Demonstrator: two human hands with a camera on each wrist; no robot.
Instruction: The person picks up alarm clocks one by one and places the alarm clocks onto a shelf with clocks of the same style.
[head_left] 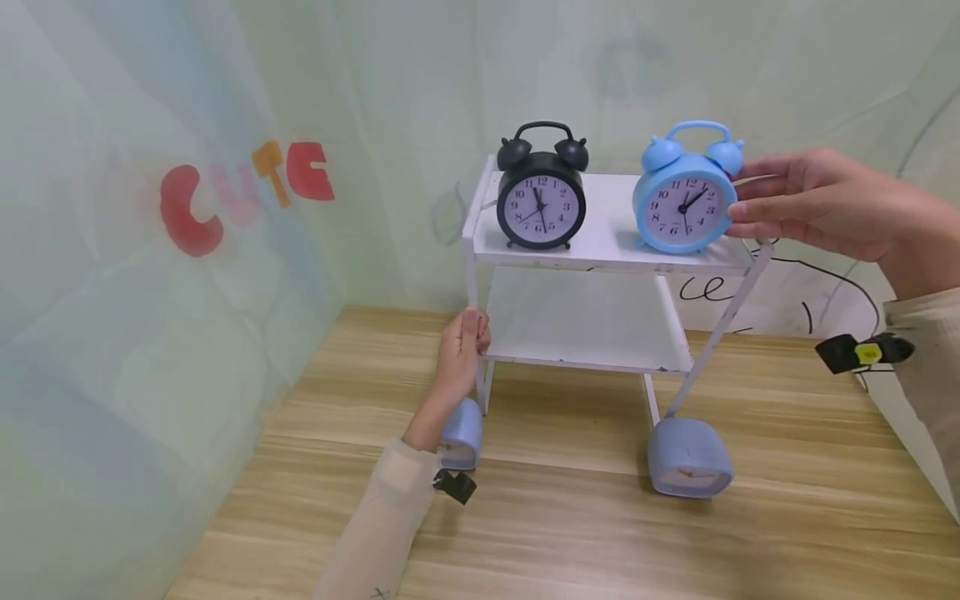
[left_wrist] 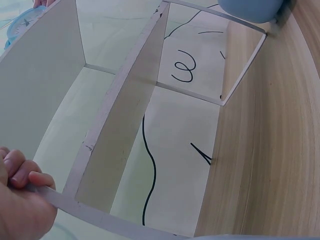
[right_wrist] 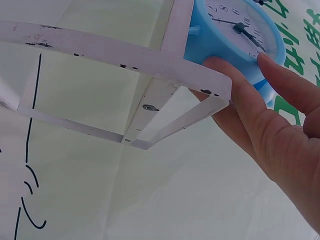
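Observation:
My left hand grips the left front upright of a white two-tier shelf; its curled fingers also show around the white bar in the left wrist view. At the right end of the top board stands a light-blue twin-bell alarm clock. My right hand holds this clock by its right side, thumb at the front edge and the other fingers at the side and behind. In the right wrist view, thumb and fingers lie along the blue casing. A black twin-bell alarm clock stands upright at the top board's left end.
Two blue-grey rounded clocks sit on the wooden table: one by the shelf's right front leg, the other by the left leg, partly behind my left forearm. A pale curtain with coloured letters hangs behind and to the left.

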